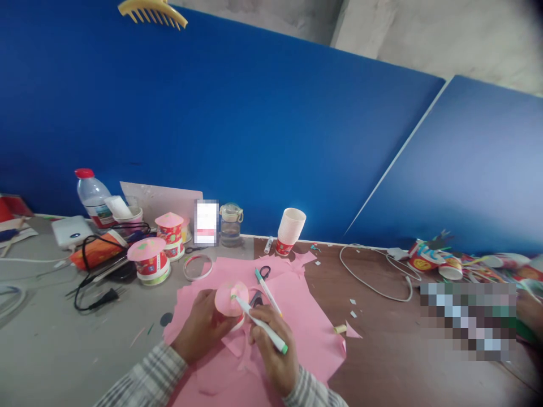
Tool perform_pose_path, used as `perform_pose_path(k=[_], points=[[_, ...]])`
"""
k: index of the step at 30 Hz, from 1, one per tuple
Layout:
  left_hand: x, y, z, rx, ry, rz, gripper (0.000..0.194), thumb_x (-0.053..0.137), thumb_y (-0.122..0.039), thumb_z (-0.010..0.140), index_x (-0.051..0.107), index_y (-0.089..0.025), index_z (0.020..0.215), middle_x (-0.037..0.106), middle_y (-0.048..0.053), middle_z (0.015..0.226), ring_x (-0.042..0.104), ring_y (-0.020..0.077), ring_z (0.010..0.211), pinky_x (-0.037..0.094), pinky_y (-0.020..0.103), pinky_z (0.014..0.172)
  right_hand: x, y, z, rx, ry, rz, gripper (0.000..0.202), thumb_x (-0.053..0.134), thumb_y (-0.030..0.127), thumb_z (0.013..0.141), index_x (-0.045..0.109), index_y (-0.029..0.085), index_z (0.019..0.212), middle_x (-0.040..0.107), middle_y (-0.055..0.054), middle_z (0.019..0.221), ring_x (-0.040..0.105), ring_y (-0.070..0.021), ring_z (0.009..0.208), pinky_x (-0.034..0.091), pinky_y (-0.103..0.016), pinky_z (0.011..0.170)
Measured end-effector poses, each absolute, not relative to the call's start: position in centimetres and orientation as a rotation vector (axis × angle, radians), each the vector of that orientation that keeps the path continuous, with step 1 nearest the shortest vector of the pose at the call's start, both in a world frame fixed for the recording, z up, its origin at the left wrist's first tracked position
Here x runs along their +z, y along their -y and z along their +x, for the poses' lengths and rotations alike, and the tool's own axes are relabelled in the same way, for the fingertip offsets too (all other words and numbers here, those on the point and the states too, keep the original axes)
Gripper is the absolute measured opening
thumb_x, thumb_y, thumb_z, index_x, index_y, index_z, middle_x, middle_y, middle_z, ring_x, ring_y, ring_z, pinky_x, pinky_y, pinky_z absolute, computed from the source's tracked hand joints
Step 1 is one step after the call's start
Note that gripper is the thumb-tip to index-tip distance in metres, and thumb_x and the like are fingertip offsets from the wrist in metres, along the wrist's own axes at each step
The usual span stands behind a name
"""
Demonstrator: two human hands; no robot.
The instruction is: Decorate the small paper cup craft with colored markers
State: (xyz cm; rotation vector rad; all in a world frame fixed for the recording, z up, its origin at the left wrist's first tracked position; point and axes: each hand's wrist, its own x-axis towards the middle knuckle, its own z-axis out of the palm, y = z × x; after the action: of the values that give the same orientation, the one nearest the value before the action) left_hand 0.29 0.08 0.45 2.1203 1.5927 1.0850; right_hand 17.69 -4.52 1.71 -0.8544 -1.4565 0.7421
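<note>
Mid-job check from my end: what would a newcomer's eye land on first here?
Probably the pink paper spread over the table at lower centre, where the left hand holds a pink-topped cup and the right hand holds a green-ended marker, tip at the cup's top. Behind, the big blue partition dominates, with a yellow comb-like piece at its top edge, upper left.

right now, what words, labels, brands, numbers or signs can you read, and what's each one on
No text is clear enough to quote.
Bottle: label too small to read.
White box: dark oval mark, too small to read.
Left red cup: print too blurred.
Held cup, held pen: nothing readable.
Pixelated patch: unreadable.
</note>
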Motion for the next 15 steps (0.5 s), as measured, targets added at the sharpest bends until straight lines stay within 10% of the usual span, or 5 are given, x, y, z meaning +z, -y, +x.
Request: perform_pose_path(k=[15], points=[[1.17, 0.04, 0.26, 1.089, -1.514, 2.153, 0.046, 0.063, -0.046, 0.053, 0.051, -0.031, 0.095, 0.06, 0.002, 0.09, 0.052, 0.024, 0.084, 0.048, 0.04, 0.072, 1.83, 4.87, 18.34, 0.8, 1.422, -0.852, 0.015, 0.056, 0.023, 0.077, 0.07, 0.02, 0.084, 0.064, -0.001, 0.062, 0.061, -0.0189, 0.052, 0.051, -0.029, 0.052]])
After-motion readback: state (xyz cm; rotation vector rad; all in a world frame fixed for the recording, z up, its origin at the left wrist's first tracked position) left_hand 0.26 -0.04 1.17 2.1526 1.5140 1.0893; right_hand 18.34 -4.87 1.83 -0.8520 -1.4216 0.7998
